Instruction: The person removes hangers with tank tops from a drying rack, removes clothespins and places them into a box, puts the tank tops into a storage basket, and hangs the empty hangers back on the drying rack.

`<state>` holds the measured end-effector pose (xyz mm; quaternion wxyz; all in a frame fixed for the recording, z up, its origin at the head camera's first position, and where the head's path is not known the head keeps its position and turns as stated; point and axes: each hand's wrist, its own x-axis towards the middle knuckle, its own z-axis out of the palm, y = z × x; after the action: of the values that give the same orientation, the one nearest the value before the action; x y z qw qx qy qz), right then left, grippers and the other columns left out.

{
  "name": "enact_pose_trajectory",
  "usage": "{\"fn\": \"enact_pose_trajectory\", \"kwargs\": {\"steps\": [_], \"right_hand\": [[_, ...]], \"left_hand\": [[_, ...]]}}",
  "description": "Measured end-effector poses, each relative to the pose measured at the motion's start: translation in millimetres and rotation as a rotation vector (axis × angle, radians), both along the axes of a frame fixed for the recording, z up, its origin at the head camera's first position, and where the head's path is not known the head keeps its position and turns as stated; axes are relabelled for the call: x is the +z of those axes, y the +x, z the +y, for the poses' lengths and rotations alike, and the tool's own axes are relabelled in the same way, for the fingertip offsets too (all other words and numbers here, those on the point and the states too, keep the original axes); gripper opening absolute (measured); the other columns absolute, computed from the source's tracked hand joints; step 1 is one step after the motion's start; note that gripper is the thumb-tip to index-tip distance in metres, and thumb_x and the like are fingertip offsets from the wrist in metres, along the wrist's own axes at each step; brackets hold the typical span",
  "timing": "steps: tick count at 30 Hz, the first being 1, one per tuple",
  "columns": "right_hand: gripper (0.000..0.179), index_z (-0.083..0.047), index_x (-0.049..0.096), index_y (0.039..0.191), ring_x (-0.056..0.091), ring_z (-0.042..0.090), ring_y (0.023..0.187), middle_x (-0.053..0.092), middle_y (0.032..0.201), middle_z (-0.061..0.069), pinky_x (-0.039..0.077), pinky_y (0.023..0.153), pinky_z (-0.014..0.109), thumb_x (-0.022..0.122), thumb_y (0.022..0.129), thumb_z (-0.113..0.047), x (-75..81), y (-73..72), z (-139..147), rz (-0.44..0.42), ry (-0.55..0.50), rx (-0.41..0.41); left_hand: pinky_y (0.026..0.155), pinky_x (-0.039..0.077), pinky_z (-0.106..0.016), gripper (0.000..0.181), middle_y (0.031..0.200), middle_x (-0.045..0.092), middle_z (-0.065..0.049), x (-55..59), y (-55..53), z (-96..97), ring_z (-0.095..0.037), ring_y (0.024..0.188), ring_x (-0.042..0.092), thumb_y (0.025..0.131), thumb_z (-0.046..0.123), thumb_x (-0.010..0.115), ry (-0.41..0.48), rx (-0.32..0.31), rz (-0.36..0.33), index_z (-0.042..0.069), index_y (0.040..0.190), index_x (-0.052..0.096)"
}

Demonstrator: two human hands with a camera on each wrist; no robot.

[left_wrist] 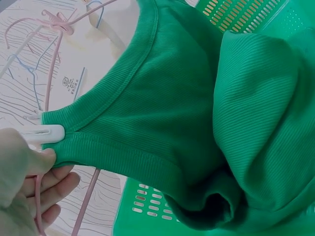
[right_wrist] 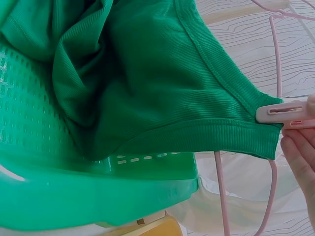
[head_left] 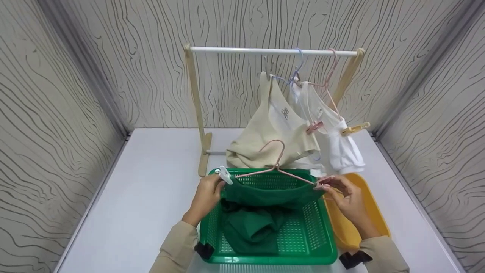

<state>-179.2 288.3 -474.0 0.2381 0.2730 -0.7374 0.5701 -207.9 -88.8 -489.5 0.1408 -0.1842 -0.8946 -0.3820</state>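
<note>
Where the head view smooths the green top (head_left: 273, 195), wrist views show ribbing (left_wrist: 133, 113).

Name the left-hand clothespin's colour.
The clothespin is white; it shows best in the left wrist view.

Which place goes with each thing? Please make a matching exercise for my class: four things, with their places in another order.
1. white clip
2. basin
3. yellow clip
4. beige top

A. hanging from the rail
B. on the white top
C. on the green top
D. right of the basket

Pairs: 1-C, 2-D, 3-B, 4-A
</note>
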Motion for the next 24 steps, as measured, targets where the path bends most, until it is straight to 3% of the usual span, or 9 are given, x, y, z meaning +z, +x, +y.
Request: {"fn": "enact_pose_trajectory", "kwargs": {"steps": [8, 15, 24], "right_hand": [[0.021, 0.023, 0.057, 0.097, 0.071, 0.007, 0.094, 0.074, 0.103, 0.005, 0.057, 0.080, 0.014, 0.054, 0.077, 0.030, 0.1, 0.1, -0.1, 0.048, -0.077, 0.066], [0.020, 0.018, 0.061, 0.100, 0.071, 0.004, 0.094, 0.075, 0.103, -0.001, 0.056, 0.081, 0.013, 0.057, 0.081, 0.023, 5.5, 4.0, 4.5, -0.005, 0.005, -0.034], [0.019, 0.018, 0.059, 0.099, 0.068, -0.002, 0.094, 0.072, 0.102, -0.012, 0.054, 0.085, 0.010, 0.059, 0.080, 0.023, 6.3, 8.6, 8.1, -0.012, 0.004, -0.126]], "left_hand": [[0.075, 0.057, -0.029, 0.012, 0.092, 0.069, -0.009, -0.9, -0.2, 0.6, -0.018, 0.086, 0.066, 0.096, 0.004, 0.055, 0.001, -0.007, -0.008, 0.004, 0.099, 0.066], [0.079, 0.058, -0.031, 0.013, 0.095, 0.069, -0.007, 0.2, 3.9, 0.7, -0.017, 0.090, 0.066, 0.097, 0.006, 0.053, 0.014, 0.000, -0.061, 0.006, 0.102, 0.065], [0.079, 0.059, -0.032, 0.013, 0.095, 0.070, -0.009, -2.2, 4.9, 0.7, -0.019, 0.090, 0.068, 0.096, 0.003, 0.054, 0.007, 0.012, -0.018, 0.003, 0.102, 0.066]]}}
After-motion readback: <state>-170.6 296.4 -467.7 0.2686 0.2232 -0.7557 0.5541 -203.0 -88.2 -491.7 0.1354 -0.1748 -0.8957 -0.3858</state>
